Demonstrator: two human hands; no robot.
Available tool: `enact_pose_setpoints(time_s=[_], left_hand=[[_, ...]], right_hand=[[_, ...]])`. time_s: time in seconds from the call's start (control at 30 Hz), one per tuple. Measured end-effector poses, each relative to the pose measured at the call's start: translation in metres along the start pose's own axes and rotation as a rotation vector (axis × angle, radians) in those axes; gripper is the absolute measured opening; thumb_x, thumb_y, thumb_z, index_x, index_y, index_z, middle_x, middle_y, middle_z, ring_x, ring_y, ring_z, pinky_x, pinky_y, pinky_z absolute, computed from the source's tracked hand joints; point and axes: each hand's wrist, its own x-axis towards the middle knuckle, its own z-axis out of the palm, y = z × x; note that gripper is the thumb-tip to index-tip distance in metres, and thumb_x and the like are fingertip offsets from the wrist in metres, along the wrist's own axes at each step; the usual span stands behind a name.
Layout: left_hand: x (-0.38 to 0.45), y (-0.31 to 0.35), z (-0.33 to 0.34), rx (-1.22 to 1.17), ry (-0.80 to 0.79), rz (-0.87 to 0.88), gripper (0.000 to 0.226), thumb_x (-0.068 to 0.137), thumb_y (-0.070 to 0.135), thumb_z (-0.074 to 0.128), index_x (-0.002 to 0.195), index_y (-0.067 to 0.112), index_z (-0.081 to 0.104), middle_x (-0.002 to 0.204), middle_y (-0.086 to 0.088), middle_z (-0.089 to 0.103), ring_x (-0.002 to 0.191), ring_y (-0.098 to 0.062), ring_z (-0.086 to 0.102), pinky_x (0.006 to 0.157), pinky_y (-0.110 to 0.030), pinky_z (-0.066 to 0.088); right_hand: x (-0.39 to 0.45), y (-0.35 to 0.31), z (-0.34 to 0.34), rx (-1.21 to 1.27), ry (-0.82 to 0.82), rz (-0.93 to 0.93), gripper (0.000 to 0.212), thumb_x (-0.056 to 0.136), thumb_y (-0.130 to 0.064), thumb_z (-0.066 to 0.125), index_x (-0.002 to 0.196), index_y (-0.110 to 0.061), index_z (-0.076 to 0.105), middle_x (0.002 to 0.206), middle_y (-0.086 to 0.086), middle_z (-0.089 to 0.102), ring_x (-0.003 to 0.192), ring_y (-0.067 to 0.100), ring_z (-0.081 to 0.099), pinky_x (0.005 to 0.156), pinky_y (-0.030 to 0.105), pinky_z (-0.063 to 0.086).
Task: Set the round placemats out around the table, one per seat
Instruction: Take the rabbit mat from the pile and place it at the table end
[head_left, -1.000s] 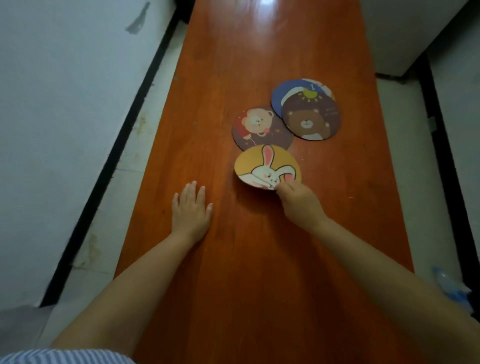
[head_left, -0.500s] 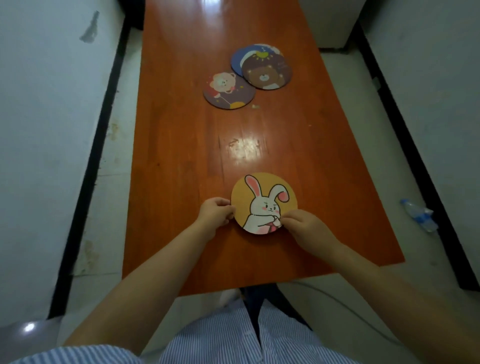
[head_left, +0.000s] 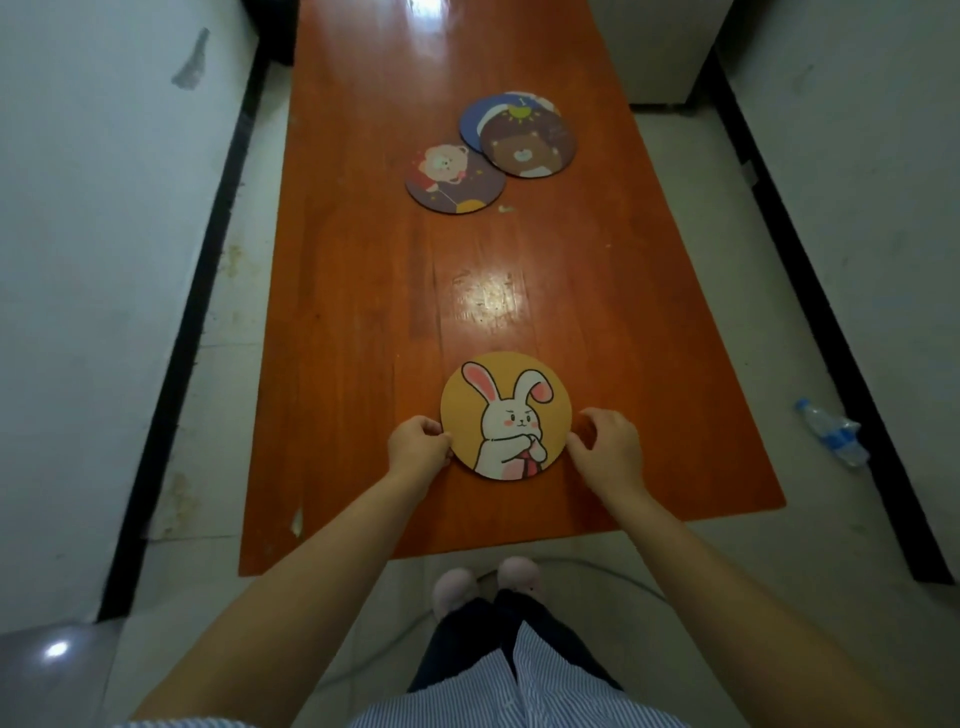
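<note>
An orange round placemat with a white rabbit lies flat on the long wooden table, close to its near end. My left hand pinches the mat's left edge with curled fingers. At the mat's right edge my right hand has its fingers apart, and only the thumb tip touches the rim. Farther up the table lies a dark placemat with a pale bear and balloons. Behind it a brown bear placemat overlaps a blue moon placemat.
White walls run close along both long sides of the table, with narrow strips of floor between. A plastic water bottle lies on the floor to the right. My feet in pink slippers stand at the table's near end.
The rabbit placemat was carried from the pile to the table's near end and laid flat. My left hand came to its left edge and my right hand slid to its right edge.
</note>
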Motion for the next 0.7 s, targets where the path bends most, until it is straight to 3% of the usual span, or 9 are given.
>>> enact_pose_setpoints(time_s=[0.13, 0.27, 0.33, 0.43, 0.53, 0.7], left_hand=[[-0.004, 0.000, 0.001, 0.098, 0.059, 0.032, 0.031, 0.086, 0.008, 0.058, 0.061, 0.021, 0.046, 0.064, -0.003, 0.055, 0.068, -0.024, 0.060, 0.075, -0.042, 0.056], [-0.008, -0.007, 0.000, 0.167, 0.099, 0.068, 0.017, 0.085, 0.010, 0.059, 0.070, 0.014, 0.052, 0.083, -0.013, 0.063, 0.083, -0.030, 0.064, 0.075, -0.042, 0.055], [-0.009, -0.010, 0.001, 0.183, 0.119, 0.094, 0.005, 0.085, 0.010, 0.060, 0.082, 0.009, 0.056, 0.089, -0.016, 0.065, 0.086, -0.031, 0.064, 0.074, -0.039, 0.053], [-0.012, -0.012, 0.005, 0.205, 0.168, 0.129, 0.010, 0.085, 0.011, 0.059, 0.091, 0.002, 0.059, 0.086, -0.013, 0.062, 0.081, -0.026, 0.061, 0.068, -0.035, 0.050], [-0.015, -0.012, 0.008, 0.276, 0.192, 0.167, 0.011, 0.086, 0.012, 0.059, 0.092, 0.003, 0.059, 0.090, -0.012, 0.062, 0.077, -0.018, 0.053, 0.063, -0.029, 0.043], [-0.013, -0.012, 0.003, 0.368, 0.159, 0.178, 0.012, 0.087, 0.014, 0.057, 0.089, 0.003, 0.060, 0.088, -0.014, 0.062, 0.075, -0.019, 0.050, 0.062, -0.029, 0.040]], right_hand=[[0.018, -0.018, 0.006, 0.129, -0.071, 0.161, 0.031, 0.087, -0.015, 0.059, 0.117, -0.004, 0.057, 0.115, 0.015, 0.063, 0.106, 0.029, 0.057, 0.086, 0.038, 0.049], [0.019, -0.024, 0.012, 0.156, -0.064, 0.236, 0.030, 0.083, -0.012, 0.063, 0.111, -0.005, 0.059, 0.113, 0.015, 0.062, 0.101, 0.029, 0.058, 0.078, 0.034, 0.048], [0.019, -0.024, 0.014, 0.138, -0.075, 0.232, 0.031, 0.082, -0.011, 0.064, 0.112, -0.005, 0.058, 0.115, 0.016, 0.059, 0.104, 0.029, 0.056, 0.081, 0.035, 0.049], [0.018, -0.024, 0.016, 0.071, -0.087, 0.201, 0.029, 0.084, -0.012, 0.063, 0.112, -0.004, 0.059, 0.117, 0.016, 0.056, 0.106, 0.029, 0.054, 0.084, 0.035, 0.049], [0.016, -0.022, 0.016, 0.011, -0.104, 0.138, 0.027, 0.087, -0.014, 0.061, 0.112, -0.005, 0.060, 0.117, 0.015, 0.056, 0.106, 0.028, 0.053, 0.083, 0.036, 0.049], [0.013, -0.020, 0.017, -0.080, -0.103, 0.041, 0.031, 0.090, -0.017, 0.057, 0.118, -0.005, 0.058, 0.117, 0.015, 0.054, 0.108, 0.027, 0.050, 0.084, 0.034, 0.047]])
